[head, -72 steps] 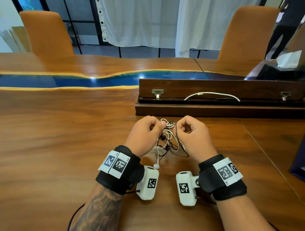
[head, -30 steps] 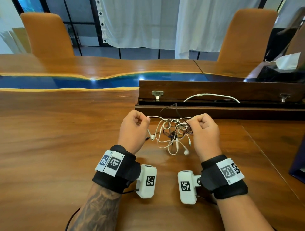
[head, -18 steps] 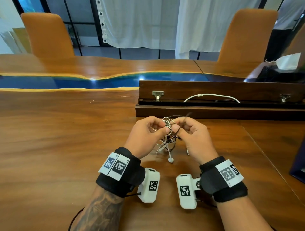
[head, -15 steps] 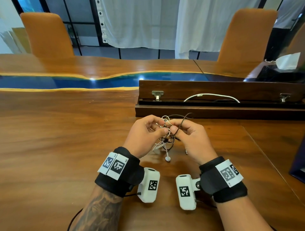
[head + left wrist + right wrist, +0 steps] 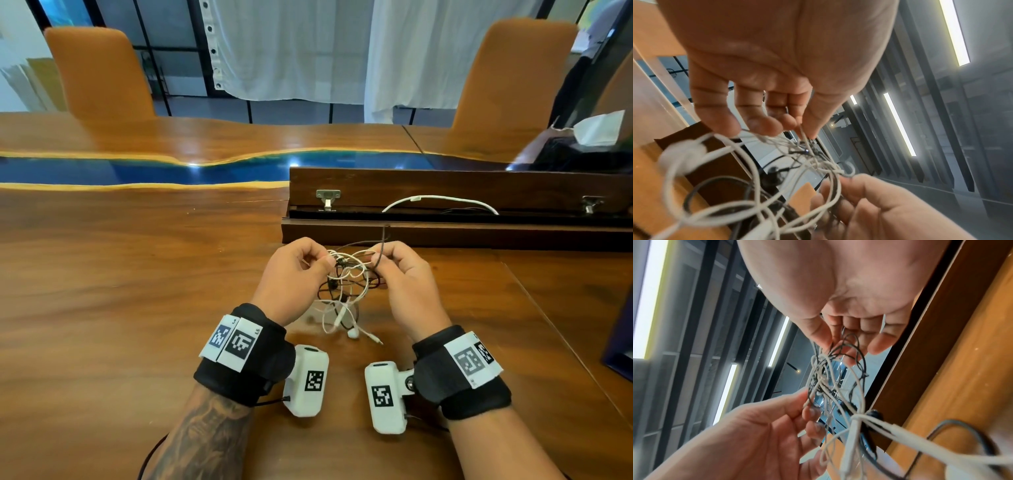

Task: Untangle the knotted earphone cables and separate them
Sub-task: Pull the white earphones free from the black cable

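Above the table [image 5: 102, 308], both hands pinch the earphone tangle [image 5: 346, 281], its knot unreadable.

White earphone cable [image 5: 346, 274] and black earphone cable [image 5: 325, 291] knotted in one tangle, held above table; white earbud [image 5: 352, 334] and plug [image 5: 376, 341] dangling below.
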`<state>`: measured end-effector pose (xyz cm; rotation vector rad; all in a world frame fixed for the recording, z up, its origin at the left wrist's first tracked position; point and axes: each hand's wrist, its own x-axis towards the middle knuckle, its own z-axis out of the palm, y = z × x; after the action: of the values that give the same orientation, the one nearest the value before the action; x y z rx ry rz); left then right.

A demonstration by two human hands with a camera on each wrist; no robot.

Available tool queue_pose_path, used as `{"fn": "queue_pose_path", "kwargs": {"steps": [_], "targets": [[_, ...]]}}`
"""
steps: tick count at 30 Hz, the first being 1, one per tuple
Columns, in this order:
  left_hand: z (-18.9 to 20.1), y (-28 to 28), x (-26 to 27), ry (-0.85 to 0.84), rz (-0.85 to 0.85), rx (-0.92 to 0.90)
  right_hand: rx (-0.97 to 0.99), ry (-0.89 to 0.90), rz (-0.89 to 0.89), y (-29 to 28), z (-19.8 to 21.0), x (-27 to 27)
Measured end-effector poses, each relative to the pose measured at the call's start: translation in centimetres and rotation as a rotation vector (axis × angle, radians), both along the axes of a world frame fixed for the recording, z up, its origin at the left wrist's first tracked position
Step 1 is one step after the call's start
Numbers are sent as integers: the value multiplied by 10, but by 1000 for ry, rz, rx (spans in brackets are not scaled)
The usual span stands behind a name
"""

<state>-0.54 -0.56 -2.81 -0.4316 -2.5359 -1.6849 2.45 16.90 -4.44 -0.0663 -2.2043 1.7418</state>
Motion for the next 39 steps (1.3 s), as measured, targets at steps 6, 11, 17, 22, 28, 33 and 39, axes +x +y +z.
{"fn": "queue_pose_path", "kwargs": {"steps": [6, 11, 17, 22, 28, 33, 39], "targets": [[1, -16, -10, -72, 154, 55, -261, 9, -202, 16, 4, -4], [3, -6, -2, 13, 79, 49, -282, -11, -61, 4, 8, 2], [0, 5, 5, 66, -164, -43, -123, 9, 97, -6, 10, 9], [-4, 6, 1, 90, -62, -30, -174, -5, 147, -11, 16, 15], [-3, 4, 2, 41, -73, 45, -61, 23, 182, -7, 7, 11], [-3, 5, 4, 6, -178, -51, -39, 90, 122, -6, 3, 7], [-1, 0, 2, 76, -54, 6, -48, 109, -8, 0, 0, 4]]}}
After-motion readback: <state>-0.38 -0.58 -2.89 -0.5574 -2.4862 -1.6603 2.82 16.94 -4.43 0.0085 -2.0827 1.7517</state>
